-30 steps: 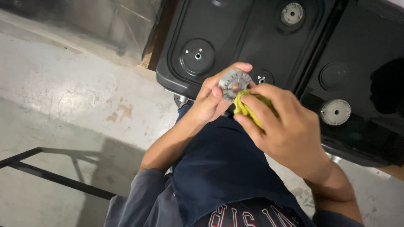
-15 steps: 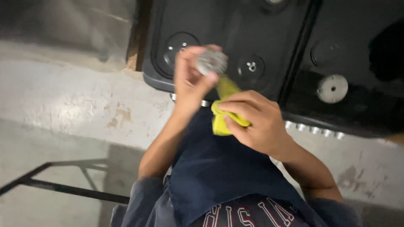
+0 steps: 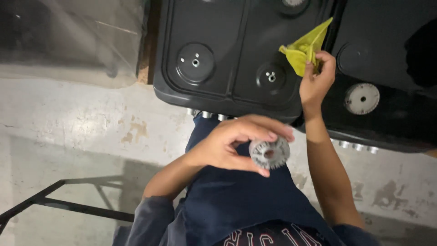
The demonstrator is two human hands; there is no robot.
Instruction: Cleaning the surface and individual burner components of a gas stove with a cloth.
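My left hand (image 3: pixel 232 145) holds a round silver burner ring (image 3: pixel 269 154) by its edge, low in front of my dark blue shirt. My right hand (image 3: pixel 316 82) is raised over the black stove top (image 3: pixel 227 41) and grips a crumpled yellow cloth (image 3: pixel 304 47) near the stove's middle seam. Two bare burner seats (image 3: pixel 195 61) (image 3: pixel 271 76) lie on the left stove panel, left of the cloth. The two hands are apart.
A second black stove panel (image 3: pixel 387 54) on the right carries a silver burner ring (image 3: pixel 362 98). Silver knobs (image 3: pixel 207 114) line the stove's front edge. Grey concrete floor (image 3: pixel 68 118) lies to the left, with a black metal frame (image 3: pixel 63 205) at lower left.
My left hand has dropped from the stove toward my body with the ring. My right hand has lifted the yellow cloth up and right over the stove.
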